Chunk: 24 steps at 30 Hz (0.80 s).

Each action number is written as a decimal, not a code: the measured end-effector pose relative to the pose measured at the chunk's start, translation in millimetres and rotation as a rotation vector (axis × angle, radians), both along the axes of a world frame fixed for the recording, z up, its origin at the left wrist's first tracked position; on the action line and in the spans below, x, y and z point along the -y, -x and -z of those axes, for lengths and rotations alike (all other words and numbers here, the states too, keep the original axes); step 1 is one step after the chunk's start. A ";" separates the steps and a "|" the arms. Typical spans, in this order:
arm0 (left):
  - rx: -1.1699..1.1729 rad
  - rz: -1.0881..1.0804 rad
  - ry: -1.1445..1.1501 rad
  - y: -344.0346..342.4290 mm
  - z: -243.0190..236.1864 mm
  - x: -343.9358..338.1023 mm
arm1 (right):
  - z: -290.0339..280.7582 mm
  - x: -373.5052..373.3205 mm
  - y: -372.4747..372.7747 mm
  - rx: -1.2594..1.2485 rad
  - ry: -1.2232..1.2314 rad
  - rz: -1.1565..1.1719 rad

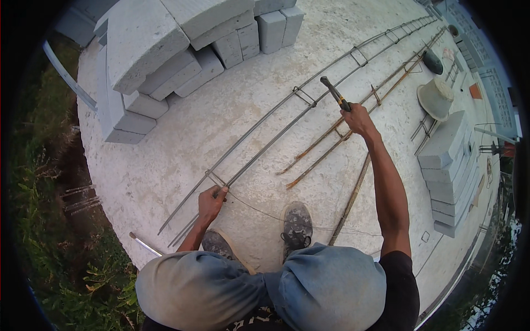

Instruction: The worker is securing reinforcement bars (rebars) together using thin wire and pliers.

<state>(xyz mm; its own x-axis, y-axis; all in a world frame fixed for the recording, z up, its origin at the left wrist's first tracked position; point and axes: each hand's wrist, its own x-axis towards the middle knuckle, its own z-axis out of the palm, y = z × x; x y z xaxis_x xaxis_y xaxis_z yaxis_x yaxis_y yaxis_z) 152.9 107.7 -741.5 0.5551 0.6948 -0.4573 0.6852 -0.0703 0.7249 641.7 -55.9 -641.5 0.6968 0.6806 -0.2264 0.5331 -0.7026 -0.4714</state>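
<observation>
My left hand (212, 202) is closed on a grey rebar (264, 148), low on a long narrow cage, right at the corner of a wire stirrup (215, 177). A thin tie wire (254, 209) runs from beside those fingers across the concrete toward the right. In my right hand (359, 118) is a pair of pincers (337, 95) with black and yellow handles, raised over the bars, its dark jaws pointing up and left. Farther up the cage, another stirrup (305, 96) spans the rebars.
Stacked grey blocks (146, 44) rise at the upper left; more blocks (447, 165) stand right. Rusty rebars (326, 161) lie beside the cage. A bucket (436, 98) sits near the right blocks. Plants (61, 248) border the slab's left edge. My shoes (297, 223) are close to the wire.
</observation>
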 end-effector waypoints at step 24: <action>0.002 0.096 0.282 5.6 -17.3 -24.5 | 46.4 30.8 286.2 -0.644 -0.163 -0.113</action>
<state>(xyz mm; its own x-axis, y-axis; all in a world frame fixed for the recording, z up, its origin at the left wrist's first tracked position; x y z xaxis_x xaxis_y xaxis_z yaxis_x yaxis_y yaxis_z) 147.2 132.2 -724.1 0.6130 0.4850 -0.6237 0.6838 0.0698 0.7264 355.4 -86.7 -687.9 0.3798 0.8018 -0.4614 0.1761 -0.5523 -0.8148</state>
